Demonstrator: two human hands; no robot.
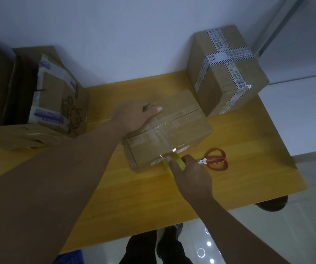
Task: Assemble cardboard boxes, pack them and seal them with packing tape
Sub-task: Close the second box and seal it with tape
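A closed brown cardboard box (174, 126) lies in the middle of the yellow table (134, 187), with clear tape running across its top and down its near side. My left hand (136, 116) rests on the box's far left top corner, fingers curled over the edge. My right hand (188, 174) grips a yellow tape roll (174, 163) held against the box's near side, where the clear tape strip meets it. Red-handled scissors (215, 161) lie on the table just right of my right hand.
A box sealed with printed white tape (227, 69) stands at the table's far right corner. Opened and flattened cartons (44, 100) pile up at the far left. My feet (153, 246) show below the table's near edge, beside something blue (71, 258).
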